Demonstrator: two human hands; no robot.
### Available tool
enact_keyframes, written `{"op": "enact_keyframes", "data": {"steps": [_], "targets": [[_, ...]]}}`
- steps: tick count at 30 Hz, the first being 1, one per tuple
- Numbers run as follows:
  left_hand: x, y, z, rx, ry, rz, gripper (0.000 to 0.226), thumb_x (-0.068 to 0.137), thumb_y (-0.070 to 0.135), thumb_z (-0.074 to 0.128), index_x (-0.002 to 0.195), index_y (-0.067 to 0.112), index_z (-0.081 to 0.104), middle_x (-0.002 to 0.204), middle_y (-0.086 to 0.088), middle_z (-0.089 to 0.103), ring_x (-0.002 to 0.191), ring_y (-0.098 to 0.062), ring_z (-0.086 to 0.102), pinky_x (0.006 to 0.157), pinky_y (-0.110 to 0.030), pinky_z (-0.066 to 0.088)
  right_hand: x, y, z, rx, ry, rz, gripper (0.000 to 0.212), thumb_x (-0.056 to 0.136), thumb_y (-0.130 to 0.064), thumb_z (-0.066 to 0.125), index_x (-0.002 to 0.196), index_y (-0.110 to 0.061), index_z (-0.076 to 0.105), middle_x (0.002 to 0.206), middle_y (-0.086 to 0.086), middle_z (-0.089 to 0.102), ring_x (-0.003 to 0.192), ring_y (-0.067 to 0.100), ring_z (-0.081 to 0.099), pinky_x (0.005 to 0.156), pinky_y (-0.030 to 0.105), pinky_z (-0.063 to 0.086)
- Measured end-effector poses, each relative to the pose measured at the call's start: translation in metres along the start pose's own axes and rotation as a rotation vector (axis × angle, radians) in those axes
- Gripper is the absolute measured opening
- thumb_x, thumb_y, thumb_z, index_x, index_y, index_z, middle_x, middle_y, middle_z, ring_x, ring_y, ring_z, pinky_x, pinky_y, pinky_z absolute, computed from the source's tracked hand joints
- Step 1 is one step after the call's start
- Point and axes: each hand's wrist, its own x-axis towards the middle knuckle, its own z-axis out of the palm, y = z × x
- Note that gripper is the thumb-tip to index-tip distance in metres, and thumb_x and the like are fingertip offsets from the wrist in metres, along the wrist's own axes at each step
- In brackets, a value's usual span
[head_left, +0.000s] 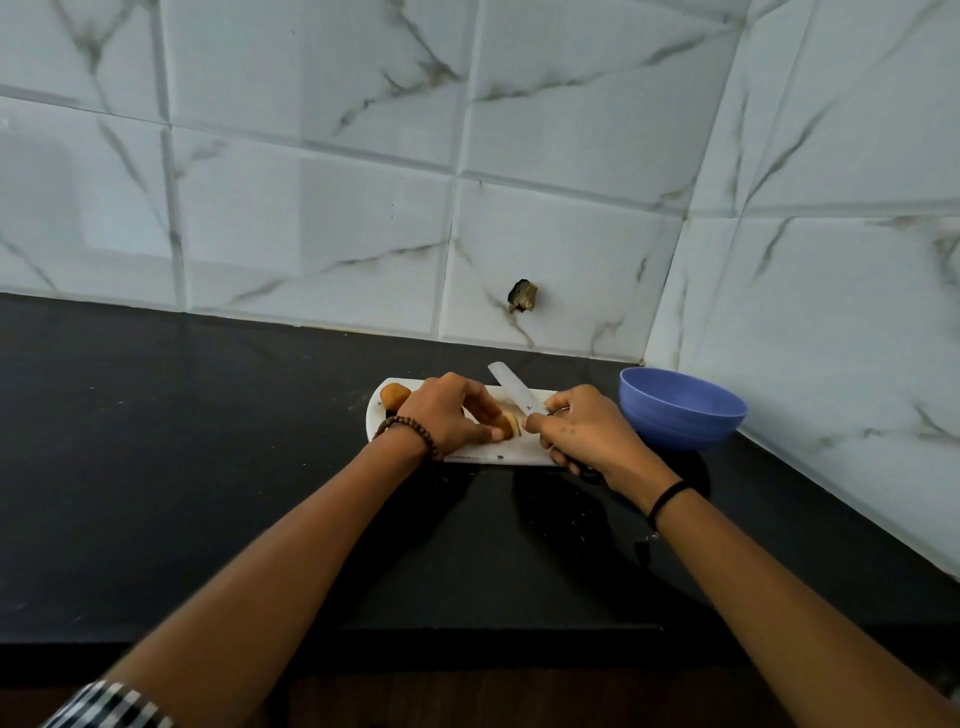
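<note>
- Left hand (447, 410): fingers curled, pinching 1 brown-skinned vegetable (506, 425) down on the white cutting board (498, 453).
- Right hand (582, 431): closed round the handle of a white-bladed knife (511, 389), whose blade is just beside the vegetable's pale cut face.
- Second brown piece (395, 396): on the board's far-left corner.
- Blue bowl (685, 431): on the black tabletop (208, 467), just right of the board.
- Small dark marks on the blade and the board edge: too small to read.

Glossy marble-look wall tiles (322, 218), matt dark counter (208, 467), smooth plastic-looking bowl (680, 415).

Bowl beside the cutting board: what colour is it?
The bowl is blue; the head view shows it.
</note>
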Motion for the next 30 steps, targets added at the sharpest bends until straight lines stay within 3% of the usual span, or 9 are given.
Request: {"op": "enact_keyframes", "data": {"steps": [5,9,12,18,22,26,30], "targets": [[-0.002,0.003,-0.002,0.028,-0.005,-0.028,0.028,0.075,0.039,0.079,0.098,0.025,0.071,0.089,0.013,0.071,0.084,-0.001,0.061,0.072,-0.019,0.042,0.005,0.000,0.002,-0.098,0.021,-0.026,0.016,0.086,-0.021,0.073,0.090,-0.006,0.070,0.066,0.009,0.067,0.036,0.009,0.053,0.040,0.022,0.044],[-0.007,0.005,-0.007,0.066,0.018,-0.036,0.027,0.076,0.040,0.079,0.099,0.027,0.074,0.089,0.013,0.071,0.085,-0.002,0.061,0.068,-0.014,0.038,0.021,-0.007,0.007,-0.077,-0.015,-0.004,0.025,0.084,-0.028,0.075,0.083,-0.004,0.070,0.056,0.006,0.061,0.031,0.008,0.049,0.038,0.022,0.041],[-0.009,0.006,-0.008,0.131,0.024,-0.061,0.031,0.078,0.046,0.075,0.105,0.030,0.074,0.099,0.012,0.072,0.091,-0.004,0.060,0.078,-0.019,0.042,0.030,-0.016,0.009,-0.115,-0.081,-0.007,0.027,0.083,-0.024,0.072,0.065,-0.008,0.061,0.049,0.007,0.057,0.032,0.013,0.046,0.040,0.023,0.040],[-0.007,0.009,-0.006,0.231,-0.019,-0.108,0.040,0.080,0.055,0.069,0.108,0.028,0.072,0.111,0.007,0.070,0.105,-0.013,0.061,0.093,-0.033,0.048,0.054,-0.040,0.023,-0.008,-0.020,-0.049,0.027,0.084,-0.015,0.071,0.065,-0.011,0.052,0.052,0.009,0.052,0.035,0.016,0.042,0.040,0.024,0.035],[-0.007,0.010,-0.007,0.280,-0.041,-0.125,0.041,0.081,0.056,0.066,0.107,0.024,0.071,0.108,0.004,0.067,0.105,-0.016,0.059,0.093,-0.035,0.047,0.063,-0.051,0.034,-0.153,-0.117,-0.036,0.023,0.073,-0.002,0.064,0.056,-0.010,0.052,0.051,0.008,0.048,0.041,0.019,0.041,0.041,0.024,0.035],[-0.006,0.008,-0.009,0.278,-0.067,-0.126,0.038,0.081,0.057,0.065,0.111,0.033,0.069,0.110,0.009,0.067,0.106,-0.013,0.058,0.091,-0.033,0.046,0.057,-0.044,0.023,-0.066,-0.103,0.012,0.028,0.085,-0.017,0.068,0.059,-0.011,0.057,0.050,0.007,0.054,0.037,0.016,0.043,0.037,0.019,0.033],[-0.005,0.008,-0.011,0.184,-0.046,-0.117,0.036,0.079,0.051,0.070,0.111,0.035,0.070,0.104,0.016,0.071,0.102,-0.006,0.058,0.086,-0.026,0.043,0.033,-0.035,0.001,-0.022,-0.030,0.048,0.025,0.091,-0.027,0.059,0.073,-0.009,0.063,0.052,0.005,0.057,0.035,0.013,0.041,0.036,0.018,0.031]]}}
